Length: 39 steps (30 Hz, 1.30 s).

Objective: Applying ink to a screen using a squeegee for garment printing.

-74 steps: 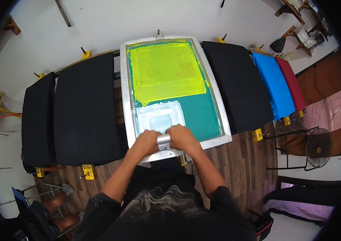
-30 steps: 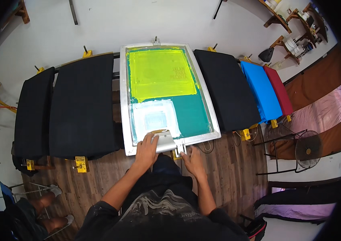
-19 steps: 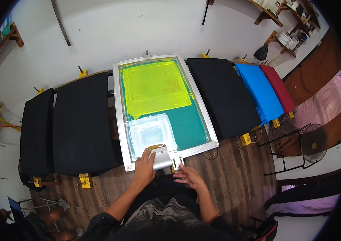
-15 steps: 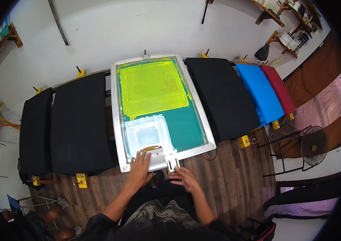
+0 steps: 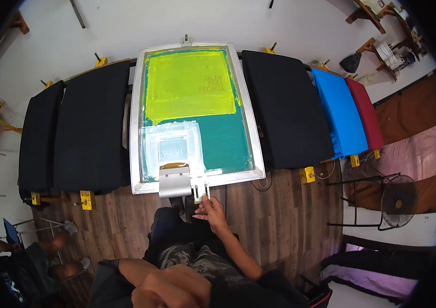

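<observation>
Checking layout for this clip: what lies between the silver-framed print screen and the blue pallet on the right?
In the head view, one black-covered pallet lies between the print screen and the blue pallet; the right hand is at the screen's near edge.

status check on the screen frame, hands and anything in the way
Right hand fingers at metal bracket on screen frame front edge. Left hand pulled back, empty. Nothing blocking.

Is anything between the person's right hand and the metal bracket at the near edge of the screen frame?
Nothing visible. The right hand is at the metal bracket, fingertips touching its lower end; the squeegee sits just left of it.
</observation>
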Motion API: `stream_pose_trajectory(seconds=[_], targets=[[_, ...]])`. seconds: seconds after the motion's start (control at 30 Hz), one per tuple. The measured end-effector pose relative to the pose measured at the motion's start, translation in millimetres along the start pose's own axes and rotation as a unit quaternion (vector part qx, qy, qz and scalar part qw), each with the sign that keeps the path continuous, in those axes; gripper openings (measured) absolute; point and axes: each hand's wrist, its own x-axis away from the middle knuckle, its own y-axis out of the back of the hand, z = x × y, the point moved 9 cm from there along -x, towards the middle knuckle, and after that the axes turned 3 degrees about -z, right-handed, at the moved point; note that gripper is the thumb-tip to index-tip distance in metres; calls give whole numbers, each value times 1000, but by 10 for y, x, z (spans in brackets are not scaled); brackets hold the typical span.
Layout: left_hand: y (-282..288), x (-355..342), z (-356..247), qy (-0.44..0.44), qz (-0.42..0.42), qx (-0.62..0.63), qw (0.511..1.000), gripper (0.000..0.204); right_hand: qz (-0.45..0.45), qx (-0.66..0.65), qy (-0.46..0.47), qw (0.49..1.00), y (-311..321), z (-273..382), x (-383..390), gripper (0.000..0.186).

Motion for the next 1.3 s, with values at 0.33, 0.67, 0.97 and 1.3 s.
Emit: stream_pose_trajectory(seconds=[0.33, 0.67, 0.97, 1.3], targets=[[-278, -93, 108, 75, 77, 64, 992, 14, 9, 6, 26, 1000, 22, -4, 7, 37], [-178, 32, -80, 14, 78, 41, 996, 5, 0, 15, 33, 999, -1, 46, 39, 33], [90, 213, -327, 16, -3, 39, 999, 18, -32, 17, 33, 999, 32, 53, 40, 31], [495, 418, -742, -57, -10, 13, 998, 25, -76, 27, 64, 995, 52, 148, 130, 30]])
